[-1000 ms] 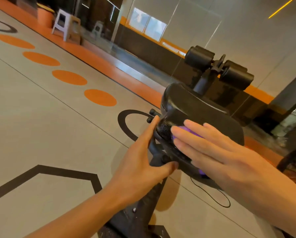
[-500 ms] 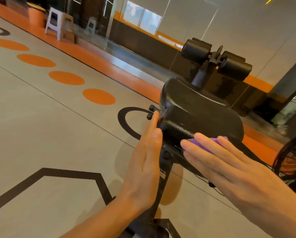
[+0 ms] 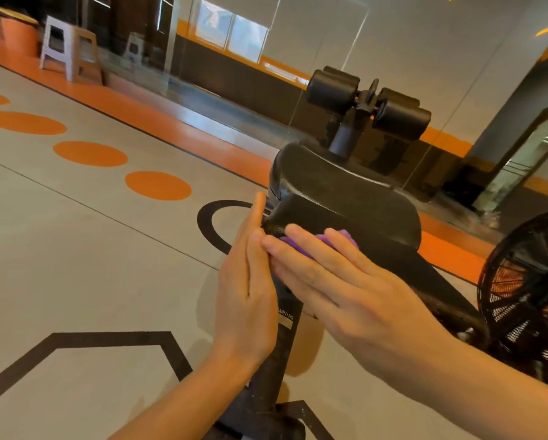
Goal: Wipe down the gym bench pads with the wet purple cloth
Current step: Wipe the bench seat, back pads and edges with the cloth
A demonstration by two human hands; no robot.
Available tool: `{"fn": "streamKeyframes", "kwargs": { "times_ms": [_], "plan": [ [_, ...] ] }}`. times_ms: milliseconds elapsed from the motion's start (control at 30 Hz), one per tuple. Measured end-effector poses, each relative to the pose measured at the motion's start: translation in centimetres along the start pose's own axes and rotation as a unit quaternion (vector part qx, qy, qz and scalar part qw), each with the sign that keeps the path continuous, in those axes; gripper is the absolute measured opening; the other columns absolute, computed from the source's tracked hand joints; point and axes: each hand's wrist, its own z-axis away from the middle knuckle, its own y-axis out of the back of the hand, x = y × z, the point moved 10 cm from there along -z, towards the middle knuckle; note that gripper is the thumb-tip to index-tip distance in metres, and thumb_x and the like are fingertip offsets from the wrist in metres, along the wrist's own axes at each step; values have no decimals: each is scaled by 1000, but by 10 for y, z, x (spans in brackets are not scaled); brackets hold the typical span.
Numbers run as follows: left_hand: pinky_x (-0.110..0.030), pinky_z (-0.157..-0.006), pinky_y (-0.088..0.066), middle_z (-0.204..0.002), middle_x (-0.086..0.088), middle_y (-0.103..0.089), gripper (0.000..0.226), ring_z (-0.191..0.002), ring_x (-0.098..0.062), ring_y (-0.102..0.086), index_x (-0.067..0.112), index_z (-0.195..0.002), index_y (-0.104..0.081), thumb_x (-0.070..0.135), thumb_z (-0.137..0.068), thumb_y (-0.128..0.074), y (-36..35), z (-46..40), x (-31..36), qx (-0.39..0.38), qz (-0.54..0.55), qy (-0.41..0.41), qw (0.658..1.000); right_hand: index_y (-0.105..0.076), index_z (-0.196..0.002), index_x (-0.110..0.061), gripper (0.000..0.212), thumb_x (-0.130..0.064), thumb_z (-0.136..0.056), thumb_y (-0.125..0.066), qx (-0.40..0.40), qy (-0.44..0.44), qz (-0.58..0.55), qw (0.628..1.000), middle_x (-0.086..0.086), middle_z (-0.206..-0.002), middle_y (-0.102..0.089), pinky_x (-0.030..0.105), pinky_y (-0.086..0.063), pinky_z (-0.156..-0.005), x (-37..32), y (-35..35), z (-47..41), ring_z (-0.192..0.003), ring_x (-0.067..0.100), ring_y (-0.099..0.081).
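Right hand [image 3: 355,293] flat, fingers straight, pressing folded wet purple cloth [image 3: 317,242] onto near edge of black padded bench cushion [image 3: 345,217]. Left hand [image 3: 244,293] open, fingers straight, braced against cushion's left corner. Bench's long axis running away toward two black foam rollers [image 3: 367,101]. Black caged fan [image 3: 529,293] at right

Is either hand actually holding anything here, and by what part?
Nothing is gripped. The right hand presses the purple cloth flat against the near pad under straight fingers; the left hand lies flat at the pad's end.
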Motion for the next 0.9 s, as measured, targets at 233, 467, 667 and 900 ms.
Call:
{"fn": "streamKeyframes", "kwargs": {
  "times_ms": [233,467,667,900],
  "plan": [
    [2,-94,-35,-139,34,-44,51,-127,21,-38,33,-148,-36,46,-100,-25,0,-1,2,16,-8,-28,999,-13,-152,-11,63,-9,-92,-34,-53,-94,-40,993,4,-160,-12,39,-9,-119,27,-17,85,-148,25,-10],
    [0,-94,-37,-127,45,-48,43,-126,17,-44,42,-143,-33,39,-101,-26,-5,-2,14,11,-67,-77,995,-46,-139,-19,42,-23,-97,-46,49,-240,-206,947,-8,-139,-51,21,-19,-104,54,15,-3,-130,9,-47],
    [-12,-100,-43,-137,34,-47,43,-131,8,-44,41,-145,-33,35,-103,-25,-5,-4,11,1,-89,-100,991,-57,-130,-21,48,-22,-81,-58,-11,-289,-224,931,-9,-130,-57,21,-26,-99,64,4,55,-127,2,-36],
    [-15,-106,-40,-142,21,-48,45,-133,7,-43,29,-148,-33,40,-104,-25,-5,-6,18,-24,-87,-114,989,-57,-129,-15,42,-13,-87,-62,64,-243,-248,935,-2,-127,-62,26,-15,-106,54,13,-1,-123,7,-47]
  ]
}}
